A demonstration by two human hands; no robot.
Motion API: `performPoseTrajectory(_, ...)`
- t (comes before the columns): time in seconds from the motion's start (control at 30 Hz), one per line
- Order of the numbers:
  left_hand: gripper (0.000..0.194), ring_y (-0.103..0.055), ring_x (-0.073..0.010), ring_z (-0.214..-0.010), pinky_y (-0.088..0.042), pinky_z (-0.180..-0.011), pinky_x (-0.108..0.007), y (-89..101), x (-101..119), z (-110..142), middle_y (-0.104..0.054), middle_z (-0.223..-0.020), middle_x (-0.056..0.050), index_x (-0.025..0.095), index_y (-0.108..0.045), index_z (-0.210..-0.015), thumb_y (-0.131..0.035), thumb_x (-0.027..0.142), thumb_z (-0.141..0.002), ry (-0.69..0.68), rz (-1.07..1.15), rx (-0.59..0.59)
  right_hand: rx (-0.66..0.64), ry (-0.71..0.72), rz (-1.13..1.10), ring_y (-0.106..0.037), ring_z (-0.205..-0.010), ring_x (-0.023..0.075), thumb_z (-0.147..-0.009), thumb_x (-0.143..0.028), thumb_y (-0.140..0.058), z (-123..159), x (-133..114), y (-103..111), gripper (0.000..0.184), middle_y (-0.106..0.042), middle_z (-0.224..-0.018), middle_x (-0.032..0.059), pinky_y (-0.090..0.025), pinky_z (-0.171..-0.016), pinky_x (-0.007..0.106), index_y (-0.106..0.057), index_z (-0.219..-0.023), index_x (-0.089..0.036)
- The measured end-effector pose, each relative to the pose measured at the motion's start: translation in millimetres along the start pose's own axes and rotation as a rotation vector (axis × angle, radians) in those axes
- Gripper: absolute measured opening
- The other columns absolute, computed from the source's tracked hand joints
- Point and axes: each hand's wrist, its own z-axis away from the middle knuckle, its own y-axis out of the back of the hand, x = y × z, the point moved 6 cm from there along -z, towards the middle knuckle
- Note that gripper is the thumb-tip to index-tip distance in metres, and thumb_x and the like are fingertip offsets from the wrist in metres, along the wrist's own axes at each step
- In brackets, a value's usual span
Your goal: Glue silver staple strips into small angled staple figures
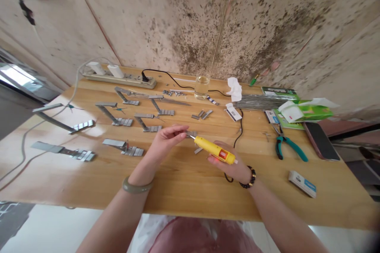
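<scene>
A yellow hot glue gun point(213, 150) lies in my right hand point(230, 162), its metal nozzle pointing left and a red switch showing on its side. My left hand point(170, 138) is closed in a pinch right at the nozzle. A small grey staple strip point(192, 133) shows at those fingertips, partly hidden by the nozzle. Behind my hands lie loose staple strips point(202, 114). To the left stand several angular pieces built of grey staple strips, among them one with a slanted post point(108, 114) and one lower piece point(123, 146).
A power strip point(130, 80) with chargers and a glass of yellowish liquid point(202, 86) stand along the wall. At right are a bundle of thin wires point(264, 102), teal-handled pliers point(289, 146), a phone point(322, 140), a tissue pack point(308, 110) and a small box point(303, 184). A black cord trails behind my right hand.
</scene>
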Motion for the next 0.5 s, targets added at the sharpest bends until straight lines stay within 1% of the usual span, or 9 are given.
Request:
performPoseTrajectory(0.07, 0.032, -0.063, -0.0137, -0.075, -0.054, -0.072, -0.026, -1.7, 1.0, -0.3, -0.07, -0.082, -0.004, 0.02, -0.075, -0.093, -0.081, 0.028, -0.063, 0.008, 0.022, -0.006, -0.002, 0.002, 0.002, -0.053, -0.069, 0.0145, -0.086, -0.036, -0.06, -0.1, 0.4, -0.2, 0.022, -0.054, -0.073, 0.0004, -0.046, -0.066, 0.028, -0.054, -0.071, -0.021)
performPoseTrajectory(0.17, 0.03, -0.061, -0.0115, -0.07, -0.053, -0.068, -0.023, -2.3, 2.8, -0.5, -0.068, -0.077, -0.002, 0.019, -0.074, -0.089, -0.082, 0.027, -0.061, 0.016, 0.046, 0.013, -0.009, 0.01, 0.014, -0.053, -0.069, 0.0147, -0.085, -0.037, -0.06, -0.4, 0.5, -0.3, 0.023, -0.054, -0.073, 0.0008, -0.045, -0.065, 0.028, -0.054, -0.071, -0.02)
performPoseTrajectory(0.3, 0.027, -0.06, -0.0114, -0.068, -0.052, -0.065, -0.023, -1.2, 3.7, -0.3, -0.067, -0.076, -0.003, 0.017, -0.073, -0.083, -0.083, 0.027, -0.059, 0.039, 0.053, 0.047, -0.007, 0.019, 0.028, -0.053, -0.069, 0.0149, -0.086, -0.037, -0.06, -0.7, -0.5, 0.3, 0.023, -0.056, -0.073, 0.0011, -0.046, -0.065, 0.028, -0.055, -0.071, -0.02)
performPoseTrajectory(0.5, 0.027, -0.061, -0.0109, -0.067, -0.05, -0.065, -0.022, -0.3, 2.4, -1.2, -0.068, -0.075, -0.001, 0.018, -0.073, -0.081, -0.084, 0.027, -0.058, 0.054, 0.076, 0.056, -0.003, 0.031, 0.023, -0.054, -0.068, 0.0152, -0.086, -0.036, -0.059, -0.9, -2.1, 1.2, 0.022, -0.056, -0.072, 0.0012, -0.047, -0.064, 0.029, -0.055, -0.071, -0.021)
